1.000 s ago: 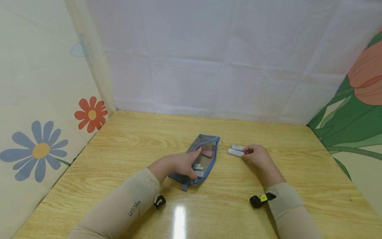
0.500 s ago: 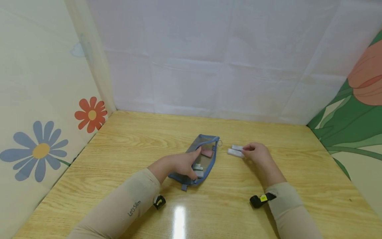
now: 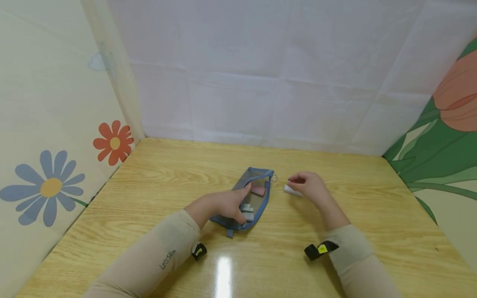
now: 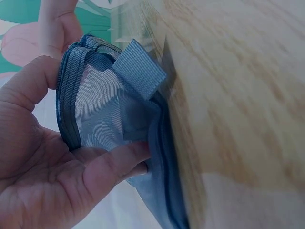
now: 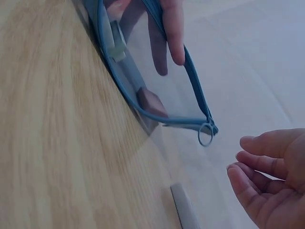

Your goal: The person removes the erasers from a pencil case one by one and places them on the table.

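Note:
A blue mesh zip pouch [image 3: 261,207] lies unzipped on the table, held along its rim by my left hand [image 3: 227,203]. In the left wrist view the fingers [image 4: 119,164] lie against the mesh, and the thumb side touches the zip edge. Inside the pouch are a pink block [image 3: 258,190] and small pale blocks [image 3: 247,216]. My right hand [image 3: 311,188] hovers just right of the pouch, over a white bar-shaped block [image 3: 292,190]. In the right wrist view its fingers [image 5: 243,181] are loosely bent with nothing visible between them. Anything under the palm is hidden.
The wooden table [image 3: 167,174] reaches back to a white cloth backdrop [image 3: 231,82]. Flower-printed panels stand at left and right. A metal ring [image 5: 206,134] hangs at the pouch's zip end, between the pouch and my right hand.
My right hand has shifted left and slightly back from the blocks' right ends. Of the two white blocks seen before, only the nearer shows in the head view. The left hand is still.

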`<act>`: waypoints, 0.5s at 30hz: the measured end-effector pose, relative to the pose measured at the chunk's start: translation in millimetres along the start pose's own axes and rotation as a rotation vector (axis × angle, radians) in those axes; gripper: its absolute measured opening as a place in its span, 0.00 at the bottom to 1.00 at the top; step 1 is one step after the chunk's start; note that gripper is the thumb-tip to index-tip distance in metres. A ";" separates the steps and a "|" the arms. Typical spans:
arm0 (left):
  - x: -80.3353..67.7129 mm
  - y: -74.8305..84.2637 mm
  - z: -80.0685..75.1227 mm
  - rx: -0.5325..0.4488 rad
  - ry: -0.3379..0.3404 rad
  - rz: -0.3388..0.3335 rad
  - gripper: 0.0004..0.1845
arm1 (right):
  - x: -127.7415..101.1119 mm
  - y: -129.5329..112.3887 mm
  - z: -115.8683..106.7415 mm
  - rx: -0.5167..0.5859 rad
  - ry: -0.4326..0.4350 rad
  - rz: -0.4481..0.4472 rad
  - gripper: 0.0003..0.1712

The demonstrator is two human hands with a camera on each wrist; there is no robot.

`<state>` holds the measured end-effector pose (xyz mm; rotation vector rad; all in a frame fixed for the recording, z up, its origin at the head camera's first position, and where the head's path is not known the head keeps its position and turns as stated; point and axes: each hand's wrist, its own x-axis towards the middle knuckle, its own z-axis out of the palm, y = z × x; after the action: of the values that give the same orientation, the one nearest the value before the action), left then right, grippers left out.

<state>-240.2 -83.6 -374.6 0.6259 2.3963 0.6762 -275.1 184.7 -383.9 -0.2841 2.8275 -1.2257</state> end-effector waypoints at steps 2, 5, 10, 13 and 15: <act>-0.5 0.4 -0.2 -0.001 0.001 0.001 0.59 | 0.2 -4.1 3.4 0.011 -0.010 -0.020 0.14; -0.7 0.8 -0.4 0.002 0.001 -0.001 0.59 | 2.0 -7.9 10.3 0.042 -0.024 -0.046 0.14; 0.5 0.2 -0.3 0.007 0.001 0.001 0.58 | 5.5 -13.7 23.0 0.063 -0.028 -0.103 0.13; 1.1 -0.2 -0.6 0.018 0.002 0.004 0.58 | 6.5 -18.5 30.2 0.054 -0.033 -0.112 0.13; 1.2 -0.4 -0.9 0.027 -0.002 0.002 0.58 | 7.7 -20.3 34.9 0.039 -0.032 -0.118 0.12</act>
<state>-241.8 -83.5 -374.6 0.6404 2.4071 0.6450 -275.6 144.5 -392.8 -0.4704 2.7918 -1.2834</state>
